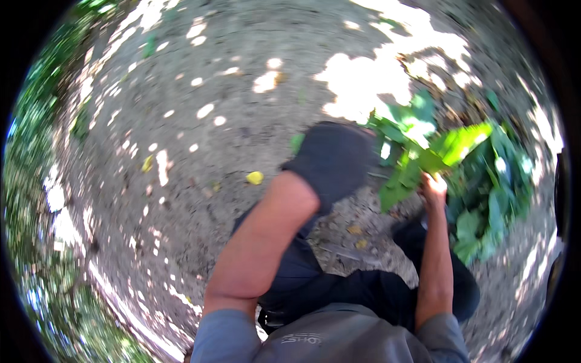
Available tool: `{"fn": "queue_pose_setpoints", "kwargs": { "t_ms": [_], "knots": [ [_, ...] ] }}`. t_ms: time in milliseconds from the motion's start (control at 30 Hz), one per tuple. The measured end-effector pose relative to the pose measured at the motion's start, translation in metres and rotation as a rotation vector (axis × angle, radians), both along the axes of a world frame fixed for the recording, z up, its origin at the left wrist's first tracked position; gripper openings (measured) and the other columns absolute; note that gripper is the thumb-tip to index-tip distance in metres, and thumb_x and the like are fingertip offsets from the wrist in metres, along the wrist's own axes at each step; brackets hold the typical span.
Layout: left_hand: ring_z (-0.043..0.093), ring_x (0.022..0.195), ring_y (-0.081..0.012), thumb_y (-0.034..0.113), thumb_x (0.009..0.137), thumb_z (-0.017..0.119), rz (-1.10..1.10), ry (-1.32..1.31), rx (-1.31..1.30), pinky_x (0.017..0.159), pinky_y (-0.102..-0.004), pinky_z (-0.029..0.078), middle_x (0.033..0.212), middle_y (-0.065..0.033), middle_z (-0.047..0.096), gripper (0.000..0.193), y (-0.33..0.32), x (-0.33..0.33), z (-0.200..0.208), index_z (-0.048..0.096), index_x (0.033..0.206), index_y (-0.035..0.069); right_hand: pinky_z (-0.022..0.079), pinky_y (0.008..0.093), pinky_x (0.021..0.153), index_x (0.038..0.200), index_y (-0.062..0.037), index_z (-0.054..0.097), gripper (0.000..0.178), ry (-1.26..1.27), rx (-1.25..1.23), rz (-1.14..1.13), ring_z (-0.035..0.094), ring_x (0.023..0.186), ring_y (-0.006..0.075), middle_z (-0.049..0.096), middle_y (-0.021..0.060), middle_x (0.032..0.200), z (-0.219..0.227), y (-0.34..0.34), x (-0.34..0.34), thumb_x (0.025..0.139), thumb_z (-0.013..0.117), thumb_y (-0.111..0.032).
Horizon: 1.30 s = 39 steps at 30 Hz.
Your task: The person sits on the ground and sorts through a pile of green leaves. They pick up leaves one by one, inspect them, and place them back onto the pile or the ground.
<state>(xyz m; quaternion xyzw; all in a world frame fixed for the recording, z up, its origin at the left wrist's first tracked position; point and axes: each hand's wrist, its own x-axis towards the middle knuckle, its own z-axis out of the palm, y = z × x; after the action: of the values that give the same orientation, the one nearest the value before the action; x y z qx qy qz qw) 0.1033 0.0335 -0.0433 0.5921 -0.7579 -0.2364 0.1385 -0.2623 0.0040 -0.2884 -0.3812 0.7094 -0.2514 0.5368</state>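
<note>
My right hand (pixel 434 189) is closed round the stems of some broad green leaves (pixel 455 145), raised off the ground and partly lit by sun. My left hand (pixel 333 160) is inside a dark grey covering like a glove, smeared by motion. It stands just left of the leaves, and its fingers cannot be made out. Beside my right forearm lies a heap of large darker green leaves (pixel 499 181). More leaves (pixel 399 124) show just beyond my two hands.
My dark-trousered legs (pixel 363 287) are bent below my hands. A long, flat, pale thing (pixel 348 251) lies on the bare earth (pixel 181 121) between them. A small yellow leaf (pixel 255 178) lies to the left. Blurred green plants (pixel 45 109) line the far left.
</note>
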Motion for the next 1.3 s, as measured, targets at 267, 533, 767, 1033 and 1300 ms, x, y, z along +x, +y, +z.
{"fn": "queue_pose_setpoints", "kwargs": {
  "t_ms": [267, 533, 767, 1033, 1300],
  "knots": [
    [0.066, 0.09, -0.0359, 0.027, 0.091, 0.065, -0.02, -0.137, 0.026, 0.078, -0.0428, 0.051, 0.098, -0.0179, 0.068, 0.028, -0.009, -0.033, 0.033, 0.067, 0.105, 0.003, 0.047, 0.0236, 0.048, 0.09, -0.0027, 0.061, 0.004, -0.392, -0.031, -0.244, 0.058, 0.058, 0.0123, 0.063, 0.0059, 0.077, 0.042, 0.012, -0.017, 0.087, 0.063, -0.003],
    [0.066, 0.091, -0.0356, 0.028, 0.092, 0.062, -0.045, -0.17, 0.084, 0.079, -0.0436, 0.051, 0.101, -0.0182, 0.068, 0.031, -0.008, -0.049, 0.033, 0.065, 0.109, 0.002, 0.05, 0.0271, 0.051, 0.109, -0.005, 0.061, 0.02, -0.423, -0.225, -0.394, 0.062, 0.064, 0.0145, 0.064, 0.0059, 0.087, 0.051, 0.024, -0.039, 0.091, 0.066, -0.012],
    [0.066, 0.097, -0.0355, 0.028, 0.093, 0.062, -0.037, -0.246, 0.178, 0.083, -0.042, 0.051, 0.107, -0.02, 0.068, 0.033, -0.017, -0.065, 0.042, 0.065, 0.112, 0.001, 0.057, 0.0304, 0.047, 0.115, 0.0058, 0.047, 0.026, -0.362, -0.152, -0.523, 0.065, 0.063, 0.0207, 0.064, 0.0172, 0.092, 0.115, -0.019, -0.107, 0.095, 0.058, -0.006],
    [0.067, 0.095, -0.0352, 0.027, 0.093, 0.063, -0.032, -0.21, 0.17, 0.082, -0.0418, 0.051, 0.105, -0.0198, 0.068, 0.032, -0.022, -0.067, 0.033, 0.064, 0.111, 0.001, 0.058, 0.0354, 0.059, 0.114, 0.0045, 0.056, 0.026, -0.152, -0.302, -0.814, 0.066, 0.074, 0.0268, 0.063, 0.0165, 0.094, 0.117, -0.057, -0.231, 0.094, 0.059, -0.01],
    [0.068, 0.094, -0.0333, 0.024, 0.093, 0.064, -0.054, -0.222, 0.139, 0.079, -0.0385, 0.052, 0.105, -0.0187, 0.068, 0.03, -0.024, -0.067, 0.023, 0.064, 0.11, -0.001, 0.049, 0.0408, 0.098, 0.104, 0.0093, 0.065, 0.053, 0.664, 0.391, 0.374, 0.063, 0.109, 0.0402, 0.063, 0.0302, 0.118, -0.026, 0.04, -0.129, 0.076, 0.075, -0.035]
  ]
}}
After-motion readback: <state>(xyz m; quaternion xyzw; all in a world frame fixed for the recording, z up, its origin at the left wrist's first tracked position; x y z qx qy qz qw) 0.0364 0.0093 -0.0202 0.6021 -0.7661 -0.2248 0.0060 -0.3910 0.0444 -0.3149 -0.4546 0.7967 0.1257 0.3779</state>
